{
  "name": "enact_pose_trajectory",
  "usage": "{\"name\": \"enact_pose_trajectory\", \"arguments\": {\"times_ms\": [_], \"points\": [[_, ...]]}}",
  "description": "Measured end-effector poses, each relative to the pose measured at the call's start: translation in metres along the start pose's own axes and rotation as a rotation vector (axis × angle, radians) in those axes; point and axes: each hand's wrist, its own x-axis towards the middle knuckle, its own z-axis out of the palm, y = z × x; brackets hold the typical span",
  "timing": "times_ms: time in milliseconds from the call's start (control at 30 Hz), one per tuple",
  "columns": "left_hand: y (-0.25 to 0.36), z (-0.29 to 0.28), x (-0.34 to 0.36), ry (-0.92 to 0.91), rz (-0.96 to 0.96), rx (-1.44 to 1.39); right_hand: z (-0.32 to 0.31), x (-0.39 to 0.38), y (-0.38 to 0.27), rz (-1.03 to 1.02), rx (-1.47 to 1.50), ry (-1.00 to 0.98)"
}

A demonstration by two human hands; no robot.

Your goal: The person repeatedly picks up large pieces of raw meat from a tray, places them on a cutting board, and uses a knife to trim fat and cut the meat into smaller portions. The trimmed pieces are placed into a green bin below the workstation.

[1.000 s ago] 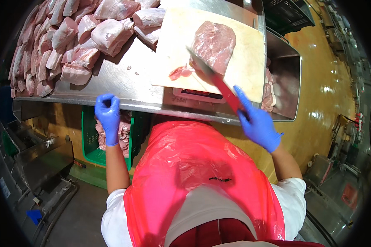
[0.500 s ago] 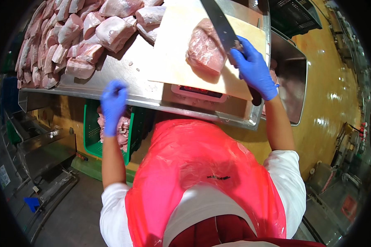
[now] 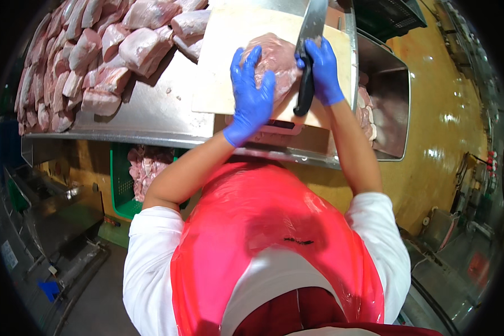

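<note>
A boneless piece of pale pink meat [image 3: 275, 53] lies on the cream cutting board [image 3: 210, 84]. My left hand [image 3: 251, 92], in a blue glove, rests on the meat's left side with its fingers spread. My right hand [image 3: 323, 73], gloved the same way, grips a large knife [image 3: 305, 92] by its black handle at the right of the meat. The broad blade points away from me, with its tip cut off by the upper edge of the view. Part of the meat is hidden under my left fingers.
Many meat pieces [image 3: 101, 61] are piled at the left of the steel table [image 3: 168, 115]. A scale [image 3: 285, 125] shows partly under the board. Below the table stands a green crate [image 3: 123, 203] of meat; at right, a steel tub [image 3: 395, 112] holds more. A dark green crate [image 3: 395, 19] sits beyond.
My left hand has moved right and up from the table's front edge onto the meat. The knife has swung from slanting left over the meat to nearly upright in view beside it.
</note>
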Motion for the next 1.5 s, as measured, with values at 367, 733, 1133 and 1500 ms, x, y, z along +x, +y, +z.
{"name": "enact_pose_trajectory", "arguments": {"times_ms": [367, 733, 1133, 1500], "points": [[0.015, -0.084, -0.047, -0.369, 0.266, 0.279, 0.0, -0.147, 0.0, -0.226, -0.766, -0.106], [-0.002, -0.051, 0.006, -0.058, 0.293, 0.3, 0.039, -0.121, -0.016, -0.05, -1.022, -0.232], [0.011, -0.052, 0.007, 0.019, 0.024, 0.101, -0.047, -0.241, -0.083, 0.245, -1.279, -0.372], [-0.007, -0.07, 0.024, -0.353, 0.083, 0.005, 0.084, -0.117, -0.021, -0.085, -1.131, -0.017]]}}
